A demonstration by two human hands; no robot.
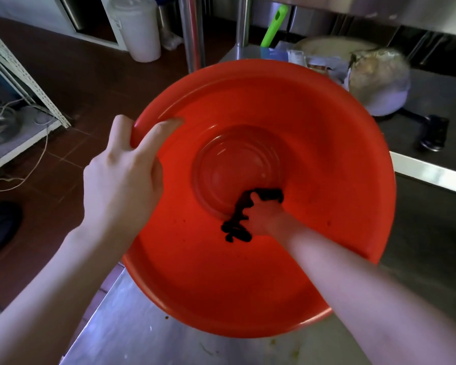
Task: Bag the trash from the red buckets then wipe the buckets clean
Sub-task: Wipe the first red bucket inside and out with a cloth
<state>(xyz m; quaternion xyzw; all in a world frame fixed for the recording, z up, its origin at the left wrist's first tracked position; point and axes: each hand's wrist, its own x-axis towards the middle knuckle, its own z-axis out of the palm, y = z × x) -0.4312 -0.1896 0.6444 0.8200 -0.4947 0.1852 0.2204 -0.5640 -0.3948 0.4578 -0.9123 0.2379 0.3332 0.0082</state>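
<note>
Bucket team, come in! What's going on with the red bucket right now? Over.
Left hand grips red bucket rim. Right hand holds dark rag inside, near the bottom. Otherwise empty; nothing in the way.

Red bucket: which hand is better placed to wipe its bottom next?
Right. The right hand holds the dark cloth inside the red bucket, by its bottom; the left hand grips its rim, steadying it.

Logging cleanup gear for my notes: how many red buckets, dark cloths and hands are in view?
red bucket: 1
dark cloth: 1
hands: 2 (left hand grips the rim, right hand holds the cloth)
Total: 4
</note>
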